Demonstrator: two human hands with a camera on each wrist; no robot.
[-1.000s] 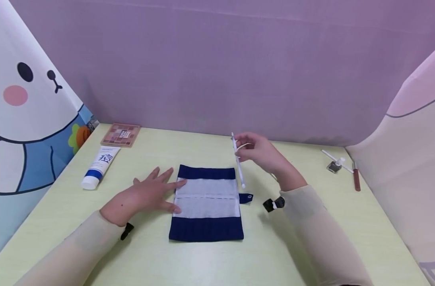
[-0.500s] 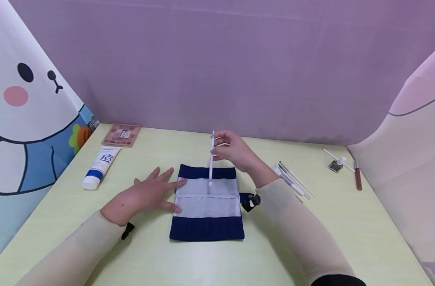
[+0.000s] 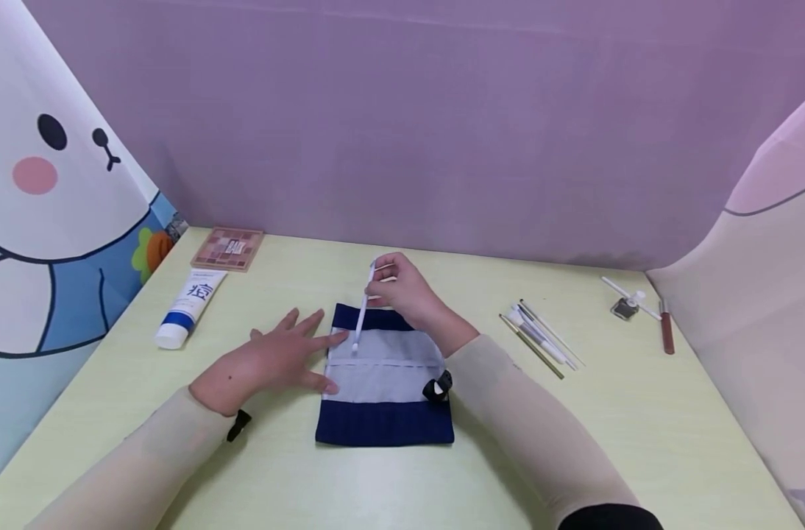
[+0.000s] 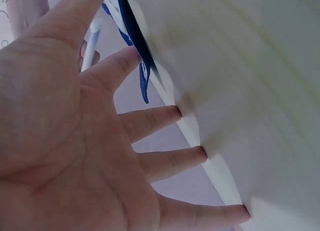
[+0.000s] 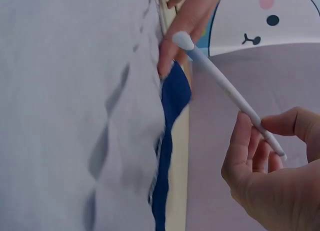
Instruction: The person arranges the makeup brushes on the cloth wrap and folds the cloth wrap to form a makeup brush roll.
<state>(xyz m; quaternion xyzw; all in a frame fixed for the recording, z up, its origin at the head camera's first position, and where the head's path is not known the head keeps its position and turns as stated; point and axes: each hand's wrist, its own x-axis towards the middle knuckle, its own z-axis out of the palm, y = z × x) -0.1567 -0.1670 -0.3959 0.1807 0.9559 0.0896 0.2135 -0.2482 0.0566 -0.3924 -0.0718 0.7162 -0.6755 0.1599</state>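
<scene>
A fabric brush roll (image 3: 384,425), navy at both ends and pale grey across its pocketed middle, lies spread on the table. My right hand (image 3: 405,293) pinches a slim white makeup brush (image 5: 225,83) between thumb and fingers. The brush's white tip points down over the roll's upper grey part, near the left side; in the right wrist view it stands apart from the cloth. My left hand (image 3: 270,366) has its fingers spread, with thumb and index finger on the roll's left edge. Its other fingertips touch the table in the left wrist view.
Several thin brushes (image 3: 541,338) lie right of the roll. Farther right are a small bottle (image 3: 624,308), a white stick (image 3: 612,285) and a brown-handled tool (image 3: 667,333). At the left sit a white-and-blue tube (image 3: 190,305) and a pink palette (image 3: 228,249).
My right hand has carried the white makeup brush leftward, from beyond the roll's right edge to over its left part. My left hand has stayed on the left edge.
</scene>
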